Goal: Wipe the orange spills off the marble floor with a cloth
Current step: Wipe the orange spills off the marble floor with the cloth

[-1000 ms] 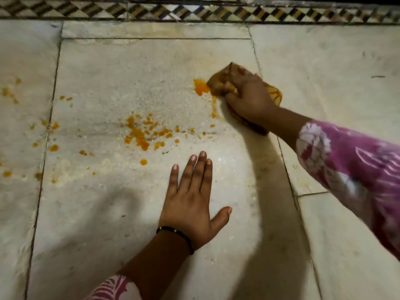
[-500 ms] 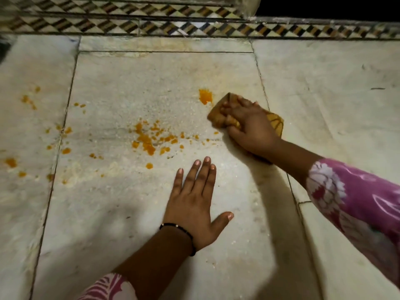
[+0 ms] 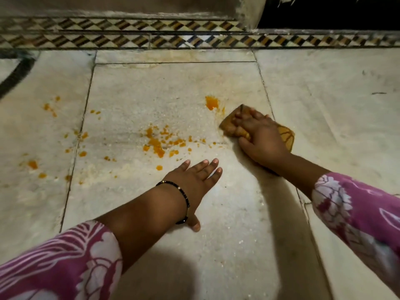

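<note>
Across the marble floor [image 3: 134,87], far-left orange spills [image 3: 33,163] lie scattered, a denser cluster [image 3: 159,144] mid-slab; the left hand [image 3: 194,180] lies flat and empty as a brace. Rightward, the right hand [image 3: 259,139] grips the cloth [image 3: 285,137] beside one blob [image 3: 211,102]: press firmly, gather inward, don't smear.

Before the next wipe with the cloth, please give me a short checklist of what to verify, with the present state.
1. Right hand presses the cloth on the floor: ok.
2. Left hand flat on the marble floor for support: ok.
3. Left hand clear of spills: ok, though one orange drop lies close.
4. Big orange blob beside the cloth wiped: not ok.
5. Central splatter wiped: not ok.
6. Clean area left on the cloth: cannot tell.
</note>
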The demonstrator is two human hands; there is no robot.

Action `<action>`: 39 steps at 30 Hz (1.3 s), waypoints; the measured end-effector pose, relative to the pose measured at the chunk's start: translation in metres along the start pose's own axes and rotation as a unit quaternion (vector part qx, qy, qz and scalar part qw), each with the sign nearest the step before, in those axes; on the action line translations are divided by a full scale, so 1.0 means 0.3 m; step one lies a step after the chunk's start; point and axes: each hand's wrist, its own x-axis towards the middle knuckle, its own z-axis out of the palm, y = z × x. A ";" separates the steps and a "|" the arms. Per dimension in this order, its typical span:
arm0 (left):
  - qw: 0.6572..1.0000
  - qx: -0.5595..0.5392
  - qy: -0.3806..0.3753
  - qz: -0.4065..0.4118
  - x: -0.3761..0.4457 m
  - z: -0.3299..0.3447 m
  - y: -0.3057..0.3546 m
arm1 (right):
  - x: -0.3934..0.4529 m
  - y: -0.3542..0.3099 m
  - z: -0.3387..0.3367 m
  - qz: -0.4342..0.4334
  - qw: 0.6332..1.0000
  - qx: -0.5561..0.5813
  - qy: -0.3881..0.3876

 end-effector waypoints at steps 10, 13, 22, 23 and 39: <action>0.998 -0.054 0.017 0.019 0.001 0.021 -0.027 | -0.098 0.170 -0.063 0.047 0.998 0.007 0.028; 0.998 -0.058 0.023 0.020 0.001 0.022 -0.027 | 0.044 0.073 -0.020 0.112 0.993 -0.033 0.029; 0.997 -0.054 0.041 0.022 0.015 0.038 -0.034 | -0.159 0.072 -0.023 -0.111 0.994 0.013 -0.014; 0.997 -0.055 0.040 0.024 0.016 0.044 -0.035 | -0.141 0.100 -0.029 -0.083 0.996 0.016 -0.007; 0.977 -0.058 0.204 -0.006 0.012 0.162 0.005 | -0.110 0.105 -0.039 -0.041 0.999 0.004 0.016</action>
